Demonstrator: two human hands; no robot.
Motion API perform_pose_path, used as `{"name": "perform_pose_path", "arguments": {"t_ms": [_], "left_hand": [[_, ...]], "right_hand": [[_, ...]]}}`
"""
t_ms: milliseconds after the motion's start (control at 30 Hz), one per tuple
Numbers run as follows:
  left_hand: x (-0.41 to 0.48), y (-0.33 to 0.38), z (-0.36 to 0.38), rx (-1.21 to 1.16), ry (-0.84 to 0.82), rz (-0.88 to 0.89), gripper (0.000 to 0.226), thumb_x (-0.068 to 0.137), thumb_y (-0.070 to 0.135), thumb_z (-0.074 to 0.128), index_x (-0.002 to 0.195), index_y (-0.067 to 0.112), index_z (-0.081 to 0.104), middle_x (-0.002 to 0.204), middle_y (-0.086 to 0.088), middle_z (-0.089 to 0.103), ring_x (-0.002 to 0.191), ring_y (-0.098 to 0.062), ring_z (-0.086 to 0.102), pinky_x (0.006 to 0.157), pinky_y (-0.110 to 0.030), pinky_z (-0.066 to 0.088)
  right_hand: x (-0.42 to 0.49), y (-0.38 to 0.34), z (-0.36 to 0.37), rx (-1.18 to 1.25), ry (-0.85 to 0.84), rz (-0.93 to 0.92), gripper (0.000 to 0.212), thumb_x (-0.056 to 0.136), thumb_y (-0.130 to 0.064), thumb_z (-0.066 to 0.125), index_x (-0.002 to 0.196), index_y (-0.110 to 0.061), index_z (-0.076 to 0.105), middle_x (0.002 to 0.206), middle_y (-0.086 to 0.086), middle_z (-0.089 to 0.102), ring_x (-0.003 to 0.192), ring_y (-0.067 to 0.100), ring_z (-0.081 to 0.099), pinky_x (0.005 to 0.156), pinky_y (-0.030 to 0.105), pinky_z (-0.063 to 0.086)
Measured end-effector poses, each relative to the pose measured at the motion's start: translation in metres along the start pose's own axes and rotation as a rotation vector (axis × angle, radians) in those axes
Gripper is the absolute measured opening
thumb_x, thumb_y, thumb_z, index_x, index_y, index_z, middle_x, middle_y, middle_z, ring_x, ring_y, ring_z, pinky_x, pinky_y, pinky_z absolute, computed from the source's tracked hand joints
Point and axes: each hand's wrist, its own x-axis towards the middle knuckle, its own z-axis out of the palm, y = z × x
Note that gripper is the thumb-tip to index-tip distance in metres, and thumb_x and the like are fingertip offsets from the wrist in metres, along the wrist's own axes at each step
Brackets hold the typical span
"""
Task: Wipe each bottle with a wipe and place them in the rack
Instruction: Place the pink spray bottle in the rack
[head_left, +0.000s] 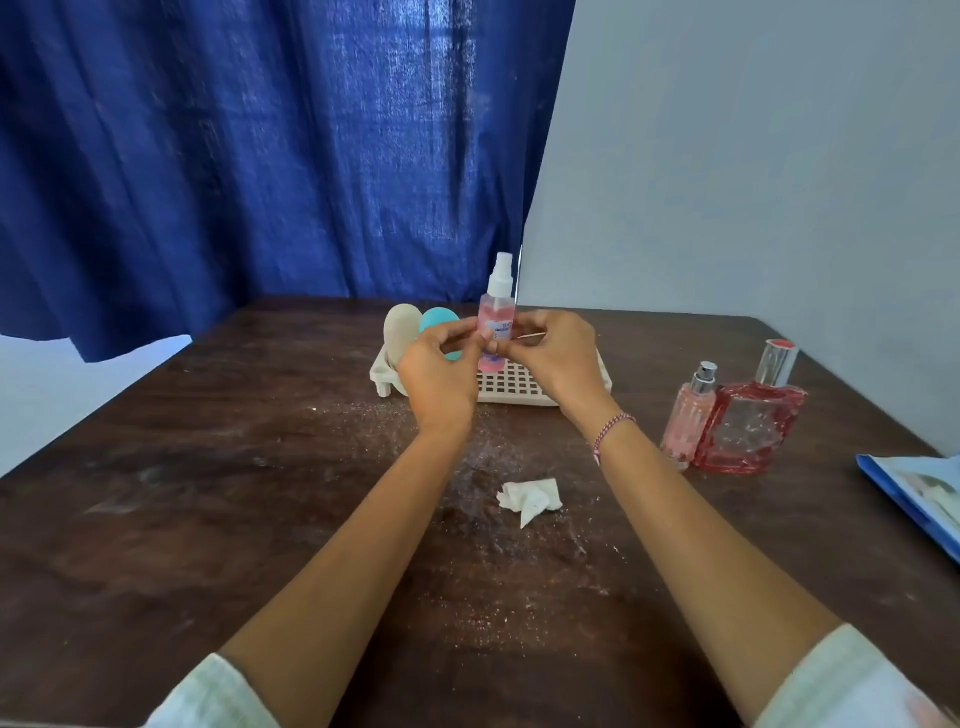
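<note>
1. Spray bottle (497, 322), head view: clear body, pink liquid, white pump top. It is held upright with its long axis vertical and the nozzle up, straight ahead of me over the far middle of the tabletop (208, 493).
2. Hands: left hand (439, 366) and right hand (553, 358) both pinch the bottle's mid-body from opposite sides, fingers curled on it. Neither is nearer, as the bottle stands between them.
3. Rack (519, 387): white, with a grid floor, directly under and behind the bottle's base. I cannot tell whether the base touches the grid. I judge the coming move to be a short, straight lowering with the axis kept vertical.
4. Rack contents: beige rounded item (402, 332) and teal rounded item (439, 319) at the left end, just beside the left hand.
5. Wipe (530, 499): white and crumpled, lying on the tabletop between my forearms, well apart from the bottle and in neither hand.
6. Outside the rack: slim pink bottle (688, 421) and square red bottle (750, 431), touching each other, to the right and nearer the right hand.
7. Writing: the spray bottle's label has dark print partly under the fingers, too small to read. No brand is legible.
</note>
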Motion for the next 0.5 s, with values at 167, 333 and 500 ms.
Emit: {"name": "perform_pose_path", "arguments": {"t_ms": [167, 333, 500], "left_hand": [[-0.002, -0.011, 0.005, 0.159, 0.023, -0.058, 0.026, 0.085, 0.014, 0.068, 0.11, 0.009, 0.068, 0.106, -0.003, 0.071, 0.091, -0.005, 0.061, 0.091, -0.02, 0.046], [-0.004, -0.012, 0.01, 0.226, -0.008, -0.095, 0.03, 0.09, 0.014, 0.061, 0.12, 0.01, 0.063, 0.117, -0.003, 0.067, 0.104, -0.012, 0.061, 0.095, -0.021, 0.042], [-0.006, -0.017, 0.012, 0.236, -0.065, -0.113, 0.031, 0.093, 0.013, 0.056, 0.124, 0.01, 0.06, 0.122, -0.003, 0.064, 0.098, -0.004, 0.057, 0.089, -0.009, 0.033]], "right_hand": [[0.007, 0.015, 0.018, -0.041, -0.069, 0.044, 0.039, 0.07, -0.023, 0.08, 0.105, -0.009, 0.069, 0.098, 0.006, 0.071, 0.08, 0.012, 0.064, 0.077, 0.024, 0.05], [0.014, 0.022, 0.024, -0.105, -0.061, 0.05, 0.04, 0.072, -0.025, 0.078, 0.108, -0.01, 0.068, 0.101, 0.007, 0.07, 0.088, 0.016, 0.065, 0.081, 0.025, 0.048], [0.017, 0.032, 0.03, -0.144, -0.077, 0.074, 0.038, 0.075, -0.022, 0.076, 0.109, -0.009, 0.067, 0.103, 0.008, 0.07, 0.092, 0.017, 0.065, 0.087, 0.027, 0.048]]}}
